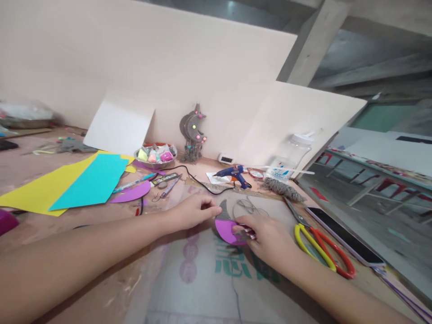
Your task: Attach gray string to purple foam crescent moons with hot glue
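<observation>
Purple crescent (224, 229), grey-wrapped tip (224, 212); left fingers (213, 211) curled there, grip unclear; right fingers (246, 220) pinch edge

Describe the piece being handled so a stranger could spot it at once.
From the big pale panel at the back, look down to the translucent printed sheet. There, between left hand and right hand, is a purple curved piece. Its upper tip is grey, unlike the plain purple piece lying farther left.

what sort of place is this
Probably a craft workspace, though whether it's a workshop or classroom I can't tell: a blue glue gun, large scissors and a turquoise sheet lie on the worktable.
</observation>
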Demonstrator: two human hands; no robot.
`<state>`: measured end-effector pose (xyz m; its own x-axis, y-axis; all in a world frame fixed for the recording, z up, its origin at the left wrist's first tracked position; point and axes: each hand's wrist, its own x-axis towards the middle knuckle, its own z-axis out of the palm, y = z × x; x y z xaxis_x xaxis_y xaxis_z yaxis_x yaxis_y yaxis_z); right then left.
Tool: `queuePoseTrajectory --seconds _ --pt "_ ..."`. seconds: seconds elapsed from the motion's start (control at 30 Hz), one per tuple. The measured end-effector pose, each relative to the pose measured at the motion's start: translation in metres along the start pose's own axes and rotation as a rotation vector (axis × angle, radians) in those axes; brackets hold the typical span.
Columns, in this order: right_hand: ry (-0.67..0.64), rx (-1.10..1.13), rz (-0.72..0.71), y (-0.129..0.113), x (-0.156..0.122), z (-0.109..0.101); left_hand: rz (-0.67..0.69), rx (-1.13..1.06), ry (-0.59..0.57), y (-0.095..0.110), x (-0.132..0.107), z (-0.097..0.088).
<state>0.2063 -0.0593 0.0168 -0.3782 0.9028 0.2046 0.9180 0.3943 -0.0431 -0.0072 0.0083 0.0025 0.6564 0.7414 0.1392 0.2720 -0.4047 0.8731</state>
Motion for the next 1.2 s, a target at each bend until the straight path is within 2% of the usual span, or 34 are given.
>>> queuePoseTrajectory --seconds 0.27,0.43,0.57,0.67,0.77,0.97,1.2 --pt "-0.137 0.22 -0.009 0.005 -0.001 0.002 0.059 -0.12 -0.054 -0.007 0.001 -0.002" --pt "-0.147 0.212 -0.038 0.004 0.001 0.004 -0.026 -0.129 -0.084 -0.011 0.001 0.0" --pt "-0.095 0.158 -0.032 0.004 0.001 0.005 -0.031 -0.121 -0.078 -0.011 0.001 0.0" --pt "0.007 0.12 -0.013 0.004 -0.002 0.004 -0.034 -0.091 -0.043 -0.008 0.0 0.0" --pt "0.116 0.109 -0.104 0.003 -0.004 0.0 -0.042 -0.069 -0.022 -0.006 -0.001 0.001" --pt "0.211 0.035 -0.249 -0.003 0.001 -0.009 -0.025 0.025 -0.005 -0.007 -0.001 0.003" --pt "0.296 0.003 -0.288 -0.004 0.003 0.006 -0.038 0.076 0.019 -0.007 0.0 0.002"
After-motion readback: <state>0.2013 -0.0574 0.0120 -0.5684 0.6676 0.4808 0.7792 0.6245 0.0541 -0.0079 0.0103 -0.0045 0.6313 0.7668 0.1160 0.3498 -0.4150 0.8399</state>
